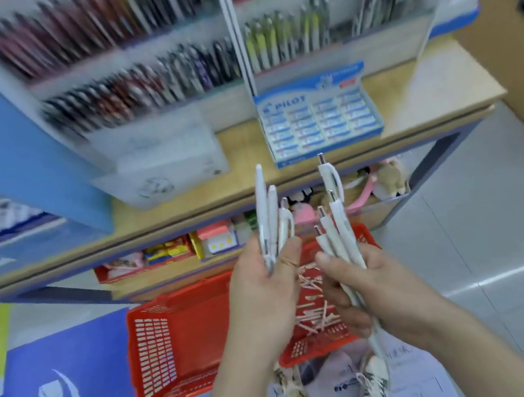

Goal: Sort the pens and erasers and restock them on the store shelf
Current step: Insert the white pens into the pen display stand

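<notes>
Before the store shelf, left hand and right hand each grip white pens standing upright, slightly fanned.

pens: white, tipped in silver. basket: red, slotted walls. eraser box: printed blue and white. shelf top: finished in pale wood grain.

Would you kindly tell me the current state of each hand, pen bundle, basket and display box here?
Left hand: grips the left pen bundle, upright.
Right hand: grips the right pen bundle, upright.
Red basket: on the floor, loose pens inside.
Eraser box: open on the shelf, stocked with erasers.
</notes>
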The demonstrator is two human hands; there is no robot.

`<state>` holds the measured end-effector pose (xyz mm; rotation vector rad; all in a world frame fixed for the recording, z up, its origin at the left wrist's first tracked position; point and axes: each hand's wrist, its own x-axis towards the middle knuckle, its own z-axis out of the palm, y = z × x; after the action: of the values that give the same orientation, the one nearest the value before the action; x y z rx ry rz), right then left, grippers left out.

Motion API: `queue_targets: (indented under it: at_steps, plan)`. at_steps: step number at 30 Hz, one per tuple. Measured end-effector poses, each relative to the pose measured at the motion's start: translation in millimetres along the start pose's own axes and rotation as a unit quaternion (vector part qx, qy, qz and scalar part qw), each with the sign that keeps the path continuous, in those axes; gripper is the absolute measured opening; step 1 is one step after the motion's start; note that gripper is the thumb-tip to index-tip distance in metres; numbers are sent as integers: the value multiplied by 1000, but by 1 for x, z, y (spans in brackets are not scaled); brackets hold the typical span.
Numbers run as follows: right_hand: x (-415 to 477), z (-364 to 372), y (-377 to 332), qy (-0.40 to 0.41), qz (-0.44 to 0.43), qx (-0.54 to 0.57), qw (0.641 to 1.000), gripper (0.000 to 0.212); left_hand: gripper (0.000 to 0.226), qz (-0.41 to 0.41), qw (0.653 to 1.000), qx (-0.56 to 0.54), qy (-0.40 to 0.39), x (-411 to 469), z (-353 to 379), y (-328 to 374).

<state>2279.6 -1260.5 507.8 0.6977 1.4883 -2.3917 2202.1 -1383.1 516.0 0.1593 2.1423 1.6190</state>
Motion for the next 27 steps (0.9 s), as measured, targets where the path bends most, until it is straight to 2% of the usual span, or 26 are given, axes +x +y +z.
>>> queue_targets:
  at_steps: [3,6,10,12,18,24,27]
  plan:
    - [4,28,-21,16,-27,1,1000,34,9,52,994,79,45,20,-46,26]
    - [10,57,-38,23,-44,36,998,35,10,117,963,221,101,46,-90,56]
    - [19,93,-58,37,-54,82,994,28,29,95,896,430,52,92,-127,68]
    - [25,107,-66,57,-56,100,992,25,35,65,873,484,9,112,-138,60]
    - [34,127,-75,101,-34,66,992,24,22,118,864,489,1,126,-154,51]
    - [28,132,-77,132,-47,47,989,27,23,155,850,503,-18,126,-166,43]
    - [27,129,-77,152,-51,63,985,29,22,165,857,487,-33,124,-168,38]
